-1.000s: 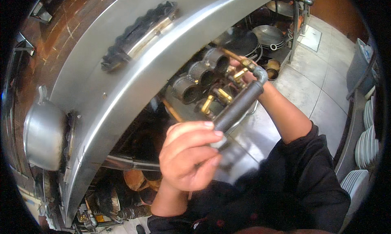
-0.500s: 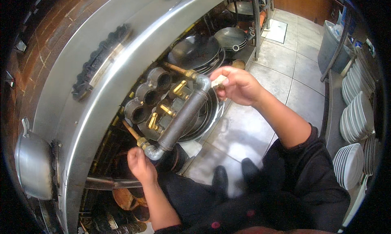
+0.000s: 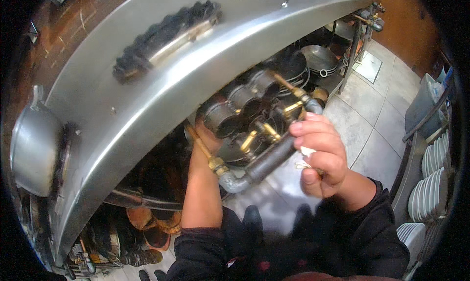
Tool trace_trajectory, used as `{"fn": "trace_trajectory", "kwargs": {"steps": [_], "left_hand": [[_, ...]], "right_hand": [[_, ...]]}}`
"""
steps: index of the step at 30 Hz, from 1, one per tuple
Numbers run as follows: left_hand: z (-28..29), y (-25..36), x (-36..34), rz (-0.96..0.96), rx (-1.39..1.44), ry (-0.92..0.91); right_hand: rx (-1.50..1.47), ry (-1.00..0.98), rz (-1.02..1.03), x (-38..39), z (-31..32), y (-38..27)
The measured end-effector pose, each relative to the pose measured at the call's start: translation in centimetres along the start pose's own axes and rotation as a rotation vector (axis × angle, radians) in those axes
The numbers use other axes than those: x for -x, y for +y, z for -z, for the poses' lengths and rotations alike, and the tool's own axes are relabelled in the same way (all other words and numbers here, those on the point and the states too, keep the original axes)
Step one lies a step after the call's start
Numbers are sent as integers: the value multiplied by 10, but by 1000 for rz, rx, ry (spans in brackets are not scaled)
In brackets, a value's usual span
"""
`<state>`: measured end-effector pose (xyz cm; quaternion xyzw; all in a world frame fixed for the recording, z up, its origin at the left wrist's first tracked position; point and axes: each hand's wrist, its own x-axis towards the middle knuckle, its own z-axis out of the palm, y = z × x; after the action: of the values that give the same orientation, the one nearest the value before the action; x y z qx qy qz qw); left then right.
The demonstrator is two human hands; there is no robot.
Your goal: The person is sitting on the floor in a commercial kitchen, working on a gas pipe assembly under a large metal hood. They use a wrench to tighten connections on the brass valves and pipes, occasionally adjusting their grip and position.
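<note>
My right hand [image 3: 323, 153] is closed around a small crumpled white scrap, maybe paper or cloth [image 3: 304, 152]. Its upper fingertips are at the dark gas manifold pipe [image 3: 271, 156], by the pipe's far end. My left hand [image 3: 209, 138] reaches in behind the near end of the pipe, below a dark round burner tube [image 3: 220, 118]; its fingers are hidden there. Between the hands, brass valves [image 3: 248, 141] stand in a row on the pipe. A grey elbow fitting [image 3: 234, 182] joins the pipe's near end to a thin copper-coloured tube [image 3: 198, 140].
The steel stove front [image 3: 161, 100] curves above my hands, with a black burner ring [image 3: 166, 41] on top. An aluminium pot [image 3: 36, 146] stands at left. Woks [image 3: 318, 58] sit on the low shelf beyond. Stacked white plates [image 3: 428, 195] and a grey bin [image 3: 428, 102] are at right.
My left hand has gone from beside the near elbow fitting to behind the pipe, under the burners. My right hand, still gripping the white scrap, is now lower along the pipe. The view has shifted.
</note>
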<state>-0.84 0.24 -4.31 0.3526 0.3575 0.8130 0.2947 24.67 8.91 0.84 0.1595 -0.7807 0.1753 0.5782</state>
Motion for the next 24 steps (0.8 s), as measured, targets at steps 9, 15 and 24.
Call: {"fn": "trace_trajectory", "kwargs": {"steps": [9,15,24], "left_hand": [[-21,-6,-12,-221,-645,-294],[-44,12,-12,-299,-893,-247],[-20,-15,-7,-308,-841,-224]], "right_hand": [[156,49,1,14,-20,-3],[203,99,12,18,-25,2],[205,19,-67,20,-22,-9]]}}
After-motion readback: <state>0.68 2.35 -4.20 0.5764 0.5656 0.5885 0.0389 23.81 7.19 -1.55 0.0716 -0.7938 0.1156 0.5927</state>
